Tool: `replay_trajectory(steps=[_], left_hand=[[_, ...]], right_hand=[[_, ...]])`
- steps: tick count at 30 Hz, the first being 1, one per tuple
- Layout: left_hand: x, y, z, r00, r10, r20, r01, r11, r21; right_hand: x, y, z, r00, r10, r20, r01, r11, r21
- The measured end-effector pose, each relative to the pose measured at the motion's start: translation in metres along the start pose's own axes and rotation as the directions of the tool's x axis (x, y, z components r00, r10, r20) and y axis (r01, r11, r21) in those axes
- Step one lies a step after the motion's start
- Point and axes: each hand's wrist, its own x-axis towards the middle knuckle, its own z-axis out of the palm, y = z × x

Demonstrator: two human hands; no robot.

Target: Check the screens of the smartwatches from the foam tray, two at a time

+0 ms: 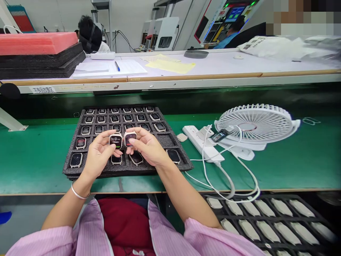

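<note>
Watches [116,141] held over foam tray [67,170], fan [257,122] nearby.

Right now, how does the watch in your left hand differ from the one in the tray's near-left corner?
The left-hand watch is held up in the left hand; the corner watch lies flat in a foam tray pocket. The left-hand watch's screen is lit; the corner watch's is dark. Both, like the right-hand watch, have rounded rectangular faces with pale cases.

White fan [257,124] beside power strip [198,140]; pen [117,65], yellow sheet [170,65] on rear shelf [226,64].
</note>
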Motion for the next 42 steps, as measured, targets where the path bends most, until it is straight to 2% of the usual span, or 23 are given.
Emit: replay_trajectory(steps=[6, 13, 16, 32, 42], left_hand=[[-0.002, -0.006, -0.001, 1.000, -0.003, -0.030, 0.002, 1.000, -0.007], [-0.007, -0.014, 0.000, 0.995, -0.091, -0.040, 0.088, 0.994, -0.066], [-0.007, -0.016, 0.000, 0.991, -0.125, -0.039, 0.121, 0.988, -0.093], [-0.017, -0.023, -0.003, 0.989, -0.145, -0.040, 0.140, 0.985, -0.105], [-0.018, -0.023, -0.003, 0.988, -0.151, -0.025, 0.149, 0.987, -0.061]], right_hand=[[-0.003, 0.003, -0.002, 1.000, -0.012, -0.016, 0.012, 1.000, 0.029], [-0.014, 0.006, -0.002, 0.985, 0.174, -0.010, -0.170, 0.971, 0.168], [-0.018, 0.009, -0.003, 0.979, 0.203, 0.008, -0.202, 0.965, 0.165], [-0.032, 0.014, -0.003, 0.998, 0.062, 0.010, -0.063, 0.996, 0.061], [-0.030, 0.015, -0.002, 0.998, 0.054, -0.027, -0.052, 0.997, 0.061]])
